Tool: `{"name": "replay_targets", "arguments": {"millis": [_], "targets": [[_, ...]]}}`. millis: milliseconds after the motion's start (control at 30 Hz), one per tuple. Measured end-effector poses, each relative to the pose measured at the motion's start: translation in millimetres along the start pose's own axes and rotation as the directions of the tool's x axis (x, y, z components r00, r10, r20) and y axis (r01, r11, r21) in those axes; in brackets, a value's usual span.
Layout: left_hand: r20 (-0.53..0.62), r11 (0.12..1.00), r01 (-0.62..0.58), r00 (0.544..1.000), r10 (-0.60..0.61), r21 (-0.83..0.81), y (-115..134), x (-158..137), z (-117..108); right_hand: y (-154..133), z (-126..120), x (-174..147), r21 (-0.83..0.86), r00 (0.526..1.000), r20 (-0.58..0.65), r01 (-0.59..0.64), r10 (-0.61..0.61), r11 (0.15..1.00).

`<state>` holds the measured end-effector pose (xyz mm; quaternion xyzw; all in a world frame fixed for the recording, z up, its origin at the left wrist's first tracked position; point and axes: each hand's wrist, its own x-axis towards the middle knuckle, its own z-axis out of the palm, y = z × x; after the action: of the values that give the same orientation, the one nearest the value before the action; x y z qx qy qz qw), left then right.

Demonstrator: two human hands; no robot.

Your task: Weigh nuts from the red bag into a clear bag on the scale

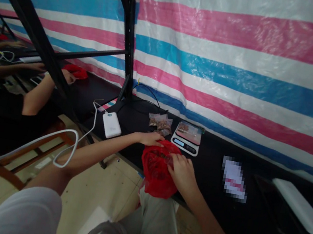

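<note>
A red plastic bag (pixel 160 174) hangs at the table's front edge above my lap, its mouth facing up. My left hand (pixel 152 139) is closed on the far left part of its rim. Curled fingers of my right hand (pixel 181 170) pinch at the right side of the mouth; anything else in them is hidden. What lies inside the bag is too dim to name. Beyond it stands a white kitchen scale (pixel 184 146) with a lit display. On the scale lies a clear zip bag (pixel 193 130) holding some brown pieces. Several small filled zip bags (pixel 163 124) lie left of it.
A white power bank (pixel 111 125) with a white cable lies left on the black table (pixel 205 182). At right are a blurred-out paper (pixel 234 179) and another white power bank (pixel 301 207). A black metal post (pixel 130 35) rises behind. A co-worker's arm (pixel 39 94) is at left.
</note>
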<state>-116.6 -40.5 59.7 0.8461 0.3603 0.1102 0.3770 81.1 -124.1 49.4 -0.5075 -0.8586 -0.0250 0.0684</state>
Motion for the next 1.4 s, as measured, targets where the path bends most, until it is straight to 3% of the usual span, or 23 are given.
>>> {"name": "replay_targets", "arguments": {"millis": [267,467,567,700,833,967,1067,1267,1400], "targets": [[-0.166,0.99,0.04,0.984,-0.062,-0.133,-11.2,1.0,17.0,-3.3,-6.0,-5.0,-0.213,0.993,0.017,-0.113,0.119,0.97],[-0.281,0.926,0.099,0.936,-0.211,-0.364,-13.6,8.0,30.9,-3.5,1.3,-3.8,-0.275,0.981,0.002,-0.184,0.192,0.944],[-0.271,0.817,0.073,0.923,-0.273,-0.572,-16.8,15.5,40.7,-3.6,2.0,-2.8,-0.261,0.976,0.024,-0.202,0.215,0.944],[-0.241,0.596,0.029,0.898,-0.368,-0.802,-16.0,23.6,50.5,0.2,-0.3,-2.6,-0.216,0.977,0.037,-0.196,0.208,0.957],[-0.232,0.434,-0.019,0.866,-0.443,-0.901,-3.5,26.7,52.3,10.1,0.7,-2.1,-0.117,0.972,0.043,-0.226,0.232,0.967],[-0.192,0.309,-0.049,0.871,-0.452,-0.95,14.1,28.9,52.3,21.5,5.1,-2.7,-0.006,0.962,0.033,-0.272,0.272,0.962],[-0.189,0.236,-0.084,0.863,-0.469,-0.968,25.6,32.1,52.9,24.5,6.0,-4.6,0.044,0.961,0.027,-0.277,0.277,0.96],[-0.213,0.159,-0.155,0.851,-0.48,-0.975,41.0,38.2,51.6,17.4,2.7,-6.9,-0.05,0.959,-0.006,-0.284,0.284,0.958],[-0.221,0.112,-0.191,0.85,-0.478,-0.975,46.1,41.6,52.2,19.8,7.6,-5.8,0.06,0.964,-0.012,-0.266,0.267,0.962]]}}
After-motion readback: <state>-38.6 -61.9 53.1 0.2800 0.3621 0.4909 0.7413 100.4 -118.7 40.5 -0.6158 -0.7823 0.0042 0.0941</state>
